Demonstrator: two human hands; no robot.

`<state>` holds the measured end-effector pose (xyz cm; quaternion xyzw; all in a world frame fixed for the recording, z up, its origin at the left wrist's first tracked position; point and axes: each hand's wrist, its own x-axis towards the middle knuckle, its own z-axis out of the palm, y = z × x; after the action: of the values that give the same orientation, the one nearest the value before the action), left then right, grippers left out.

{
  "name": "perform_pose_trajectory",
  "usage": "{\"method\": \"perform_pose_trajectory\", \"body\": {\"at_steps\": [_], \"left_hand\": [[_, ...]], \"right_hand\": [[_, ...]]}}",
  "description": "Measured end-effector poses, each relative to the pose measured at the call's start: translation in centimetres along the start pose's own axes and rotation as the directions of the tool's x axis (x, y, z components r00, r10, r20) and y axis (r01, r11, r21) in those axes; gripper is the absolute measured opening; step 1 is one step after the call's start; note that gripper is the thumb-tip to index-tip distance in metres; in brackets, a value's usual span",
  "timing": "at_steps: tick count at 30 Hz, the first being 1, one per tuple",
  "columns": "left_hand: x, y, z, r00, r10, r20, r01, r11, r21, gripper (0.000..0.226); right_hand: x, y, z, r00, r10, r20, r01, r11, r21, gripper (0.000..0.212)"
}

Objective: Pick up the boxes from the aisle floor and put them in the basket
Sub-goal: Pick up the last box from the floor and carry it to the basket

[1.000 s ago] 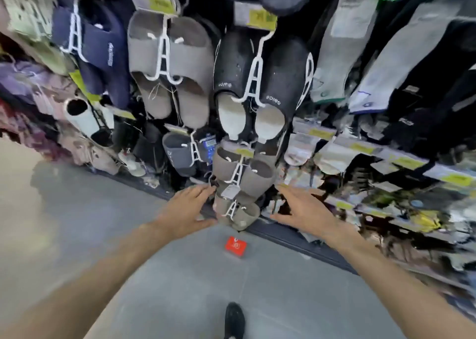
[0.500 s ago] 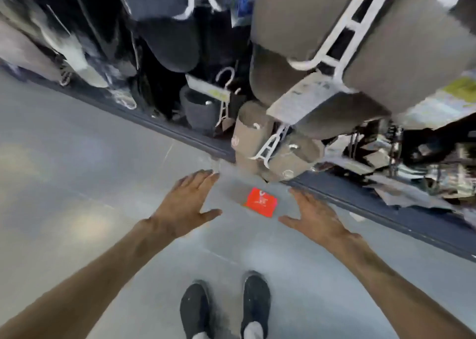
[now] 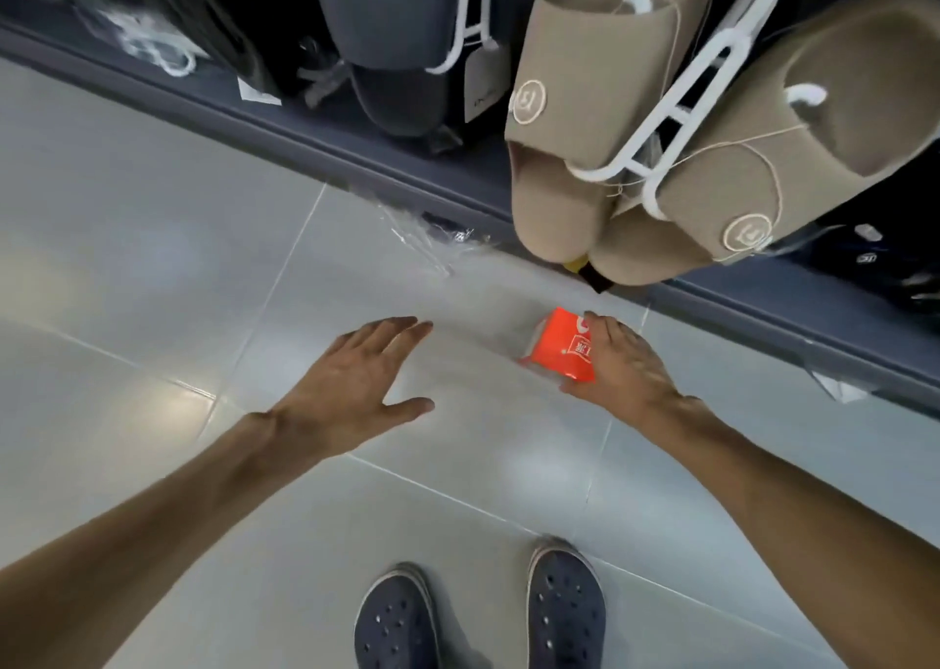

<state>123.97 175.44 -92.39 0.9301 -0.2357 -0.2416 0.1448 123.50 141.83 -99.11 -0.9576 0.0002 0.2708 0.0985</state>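
Right hand (image 3: 623, 368) drapes loose fingers over the little orange box (image 3: 562, 345) on the floor at one o'clock, left hand (image 3: 351, 389) spread wide, holding nothing; it looks light, stiff cardboard, best pinched across opposite sides.

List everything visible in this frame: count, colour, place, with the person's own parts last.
box: one, orange-red, on the floor by the shelf base
beige slippers: one pair, on a white hanger, hanging upper right
grey slippers: one pair, dark grey, hanging top centre
plastic wrap: one scrap, clear, floor by the shelf base
shelf base: one, dark blue-grey, running diagonally
floor: pale grey tiles
clogs: two, navy, bottom centre
left hand: open, above the floor
right hand: fingers straight, at the box's right side
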Motion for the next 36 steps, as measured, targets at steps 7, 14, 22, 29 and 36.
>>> {"method": "perform_pose_trajectory", "body": {"at_steps": [7, 14, 22, 29, 36], "left_hand": [[-0.9, 2.0, -3.7, 0.999, 0.026, 0.033, -0.027, 0.999, 0.023, 0.084], [-3.7, 10.7, -15.8, 0.99, 0.138, 0.041, -0.141, 0.987, 0.074, 0.084], [-11.0, 23.4, -32.7, 0.949, 0.315, 0.001, -0.314, 0.945, 0.089, 0.085], [-16.6, 39.0, -49.3, 0.834, 0.55, -0.041, -0.537, 0.827, 0.163, 0.082], [-18.6, 59.7, -59.7, 0.576, 0.817, 0.022, -0.797, 0.556, 0.235, 0.085]], "right_hand": [[-3.6, -0.3, -3.0, 0.995, 0.074, -0.062, -0.069, 0.994, 0.088, 0.09], [-15.8, -0.7, -17.7, 0.996, 0.087, -0.03, -0.084, 0.992, 0.098, 0.092], [-32.8, -1.5, -38.5, 0.978, 0.165, -0.126, -0.151, 0.981, 0.119, 0.098], [-51.8, -1.3, -55.6, 0.919, 0.213, -0.332, -0.179, 0.975, 0.13, 0.098], [-71.1, 2.4, -66.3, 0.75, 0.414, -0.516, -0.323, 0.91, 0.261, 0.101]]}}
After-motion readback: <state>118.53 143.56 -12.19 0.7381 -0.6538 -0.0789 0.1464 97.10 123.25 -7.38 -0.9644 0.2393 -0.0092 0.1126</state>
